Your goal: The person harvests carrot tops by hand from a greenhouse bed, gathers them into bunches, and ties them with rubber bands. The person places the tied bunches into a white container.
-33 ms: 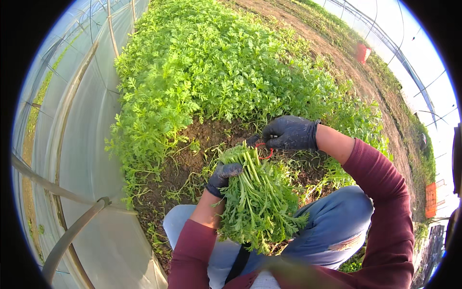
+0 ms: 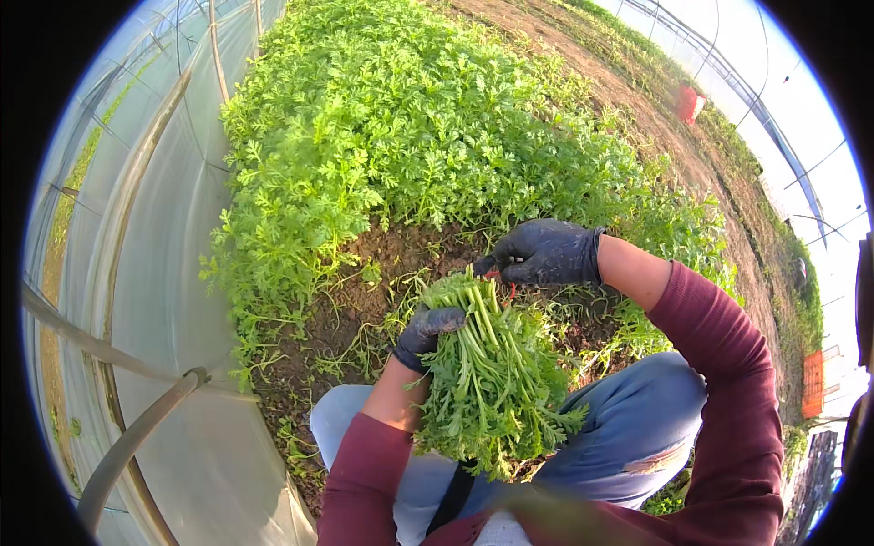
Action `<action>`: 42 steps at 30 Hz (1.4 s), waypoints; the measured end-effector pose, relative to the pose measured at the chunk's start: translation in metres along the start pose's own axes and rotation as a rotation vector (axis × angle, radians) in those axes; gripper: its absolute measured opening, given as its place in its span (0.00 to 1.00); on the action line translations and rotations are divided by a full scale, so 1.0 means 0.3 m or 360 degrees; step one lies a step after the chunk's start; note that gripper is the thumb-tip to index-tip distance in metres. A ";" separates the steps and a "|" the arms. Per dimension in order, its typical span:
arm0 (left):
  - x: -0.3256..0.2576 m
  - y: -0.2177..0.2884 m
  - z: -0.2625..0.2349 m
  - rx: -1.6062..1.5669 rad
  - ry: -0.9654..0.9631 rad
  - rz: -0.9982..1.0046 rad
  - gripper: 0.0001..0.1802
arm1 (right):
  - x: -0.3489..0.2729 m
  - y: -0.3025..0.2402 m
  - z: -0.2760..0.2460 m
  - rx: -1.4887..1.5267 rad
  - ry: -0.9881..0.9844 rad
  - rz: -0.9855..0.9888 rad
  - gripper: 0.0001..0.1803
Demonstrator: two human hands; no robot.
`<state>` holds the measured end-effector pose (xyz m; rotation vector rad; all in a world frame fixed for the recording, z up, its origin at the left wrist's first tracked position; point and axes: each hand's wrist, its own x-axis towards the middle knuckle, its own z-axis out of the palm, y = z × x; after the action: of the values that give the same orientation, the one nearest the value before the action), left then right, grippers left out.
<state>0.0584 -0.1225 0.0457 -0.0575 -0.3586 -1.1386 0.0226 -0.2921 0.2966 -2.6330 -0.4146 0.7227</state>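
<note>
My left hand, in a dark glove, grips a bunch of leafy greens near its cut stem ends. The pale stems point away from me, and the leaves hang toward my lap. Just beyond the stem ends, my right hand, gloved in black, is closed with thumb and fingers together. A thin red loop shows beneath its fingers; most of it is hidden, and its exact kind is unclear.
A dense bed of the same greens grows ahead, behind a patch of brown soil with scattered stalks. Plastic sheeting and a bent pipe stand at left. A red container and an orange crate are at right.
The bunch and my left hand have shifted slightly to the right, nearer my right hand. Less of the red loop shows now.
</note>
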 end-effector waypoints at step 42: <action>-0.044 0.015 0.418 0.1305 0.0651 0.0543 0.29 | -0.042 -0.059 0.196 0.1417 0.0410 -0.0014 0.19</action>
<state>0.0262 -0.0808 0.1602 0.7956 -0.4058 -0.5804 -0.0225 -0.2648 0.2626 -1.8334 -0.0049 0.4094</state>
